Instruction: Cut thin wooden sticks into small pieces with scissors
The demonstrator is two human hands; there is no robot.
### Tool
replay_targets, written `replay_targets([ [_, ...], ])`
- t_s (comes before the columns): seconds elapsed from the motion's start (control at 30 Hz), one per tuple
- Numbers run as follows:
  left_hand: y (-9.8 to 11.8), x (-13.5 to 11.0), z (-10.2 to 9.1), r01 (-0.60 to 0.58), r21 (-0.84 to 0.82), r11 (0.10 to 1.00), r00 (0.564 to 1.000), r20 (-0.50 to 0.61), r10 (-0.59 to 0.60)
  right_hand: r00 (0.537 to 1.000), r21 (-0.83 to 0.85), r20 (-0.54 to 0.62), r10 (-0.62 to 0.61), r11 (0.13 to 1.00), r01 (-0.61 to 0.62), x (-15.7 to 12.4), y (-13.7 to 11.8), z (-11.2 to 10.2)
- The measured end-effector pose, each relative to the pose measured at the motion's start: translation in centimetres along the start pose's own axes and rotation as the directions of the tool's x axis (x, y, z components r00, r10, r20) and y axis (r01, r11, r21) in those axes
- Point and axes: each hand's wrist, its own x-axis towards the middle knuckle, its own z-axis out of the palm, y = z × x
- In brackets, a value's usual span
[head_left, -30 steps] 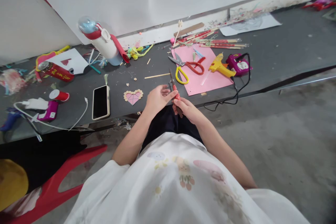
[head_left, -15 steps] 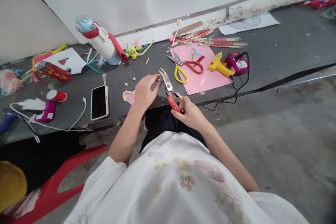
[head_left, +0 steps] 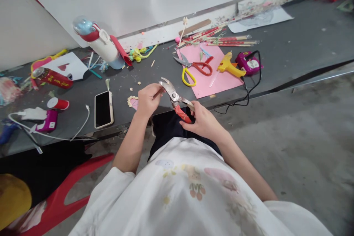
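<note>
My right hand (head_left: 203, 120) grips the red handles of metal shears (head_left: 173, 96), whose blades stand apart and point up and left. My left hand (head_left: 148, 99) is closed in a pinch right at the blade tips; what it pinches is too small to make out. Both hands hover over the near edge of the dark table (head_left: 290, 59). Just behind my left hand lies a pink heart with a pale beaded rim (head_left: 132, 100), partly hidden.
A phone (head_left: 103, 109) lies face up left of my hands. Red-and-yellow scissors (head_left: 195, 68), a yellow glue gun (head_left: 229, 64) and a pink sheet (head_left: 212, 77) sit to the right. A white bottle (head_left: 101, 43), red cans and cables lie at the left; sticks line the wall.
The shears have swung from upright and nearly closed to tilted left with blades apart. My left hand moved left from the handles to the blade tips.
</note>
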Motion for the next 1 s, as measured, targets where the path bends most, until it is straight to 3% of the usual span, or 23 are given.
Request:
replay_targets([
  [0.37,-0.5,0.0,-0.5,0.007,0.049,0.999,0.996,0.089,-0.011,0.997,0.095,0.083,0.011,0.995,-0.019,-0.2,0.2,-0.3],
  [0.6,0.4,0.5,-1.2,0.073,-0.060,0.996,0.984,0.166,-0.063,0.985,0.115,0.169,0.024,0.992,-0.044,-0.2,0.3,-0.8],
  [0.8,0.8,1.2,-2.2,0.220,-0.137,0.966,0.944,0.280,-0.175,0.976,0.139,0.217,0.010,0.989,-0.041,-0.1,0.6,-1.1],
  [1.0,1.5,1.5,-3.1,0.320,-0.201,0.926,0.914,0.323,-0.246,0.973,0.146,0.229,-0.017,0.989,-0.017,0.0,0.6,-1.2],
])
